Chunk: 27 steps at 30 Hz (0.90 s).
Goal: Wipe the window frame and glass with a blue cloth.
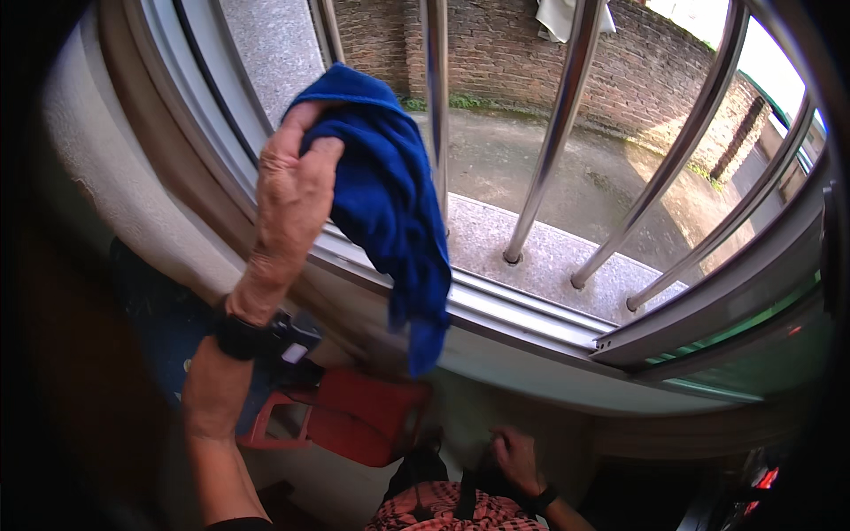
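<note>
My left hand [292, 179] is raised at the left side of a window, gripping a blue cloth [392, 192] between thumb and fingers. The cloth hangs down across the metal window track [518, 322], its lower end falling below the sill line. A black strap with a small device [265, 337] circles my left wrist. Lower down, my right hand [516, 458] hangs near my body with its fingers partly curled; whether they are closed is unclear. No object shows in it.
Upright metal bars [548, 133] stand outside on a speckled stone ledge [544, 245]. A sliding window sash [717, 305] fills the right side. Below the window is a red plastic stool [365, 418]. A pale curtain [146, 172] hangs at left. Beyond rises a brick wall [491, 66].
</note>
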Each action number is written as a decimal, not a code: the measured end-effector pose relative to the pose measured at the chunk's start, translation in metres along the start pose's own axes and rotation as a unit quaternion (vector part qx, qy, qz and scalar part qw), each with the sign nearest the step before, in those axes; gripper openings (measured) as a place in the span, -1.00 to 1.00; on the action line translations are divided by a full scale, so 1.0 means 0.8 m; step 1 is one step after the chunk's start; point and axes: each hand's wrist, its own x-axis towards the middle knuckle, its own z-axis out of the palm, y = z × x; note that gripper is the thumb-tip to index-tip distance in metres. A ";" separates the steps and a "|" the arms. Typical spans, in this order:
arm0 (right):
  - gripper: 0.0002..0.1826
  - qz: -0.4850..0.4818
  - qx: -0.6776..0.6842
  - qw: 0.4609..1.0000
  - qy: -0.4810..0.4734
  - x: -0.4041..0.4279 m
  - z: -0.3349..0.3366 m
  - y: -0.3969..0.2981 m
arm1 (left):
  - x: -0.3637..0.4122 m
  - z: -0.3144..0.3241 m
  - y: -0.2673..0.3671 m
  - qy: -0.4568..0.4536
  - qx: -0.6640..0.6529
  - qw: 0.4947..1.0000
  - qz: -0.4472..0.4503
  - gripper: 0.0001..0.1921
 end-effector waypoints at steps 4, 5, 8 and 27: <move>-0.80 -0.045 0.010 0.999 -0.004 0.002 0.014 0.011 | 0.007 -0.069 -0.087 -0.106 0.398 0.906 0.098 -0.66; -0.81 -0.074 0.001 0.997 -0.003 0.005 0.017 0.022 | -0.008 -0.070 -0.137 -0.130 0.424 0.894 0.059 -0.62; -0.81 -0.094 -0.015 0.995 0.004 -0.002 0.021 0.043 | -0.046 -0.043 -0.194 -0.164 0.532 0.825 -0.099 -0.55; -0.79 -0.043 0.038 0.998 -0.014 -0.014 0.019 0.073 | -0.119 0.166 -0.106 -0.183 0.036 0.980 -0.074 -0.66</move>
